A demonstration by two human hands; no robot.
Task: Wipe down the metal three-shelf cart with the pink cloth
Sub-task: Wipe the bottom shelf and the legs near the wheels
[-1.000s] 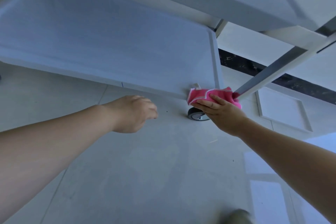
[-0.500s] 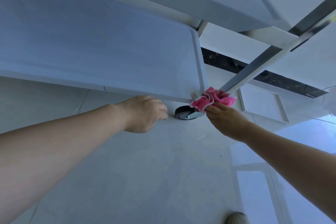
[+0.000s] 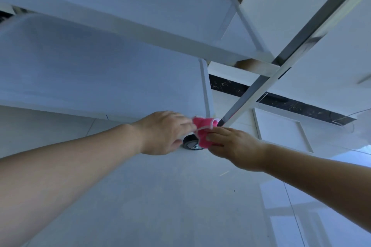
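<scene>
The metal cart fills the upper view, with its bottom shelf [image 3: 100,78] on the left and a higher shelf [image 3: 120,6] above it. A shiny corner post [image 3: 267,80] slants down to the shelf's near right corner. There the bunched pink cloth [image 3: 204,128] is held between both hands. My left hand [image 3: 166,132] pinches the cloth's left side with its fingertips. My right hand [image 3: 232,146] grips the cloth from below and the right. The cart's caster wheel [image 3: 191,144] shows just under the cloth.
The pale tiled floor [image 3: 160,196] spreads below the cart. A white wall panel [image 3: 281,130] and a dark marble strip [image 3: 291,106] lie behind the post. Bright reflections mark the floor at the lower right.
My left hand has moved right from beside the shelf edge and taken hold of the cloth. The cloth has bunched up at the corner by the post, still held by my right hand.
</scene>
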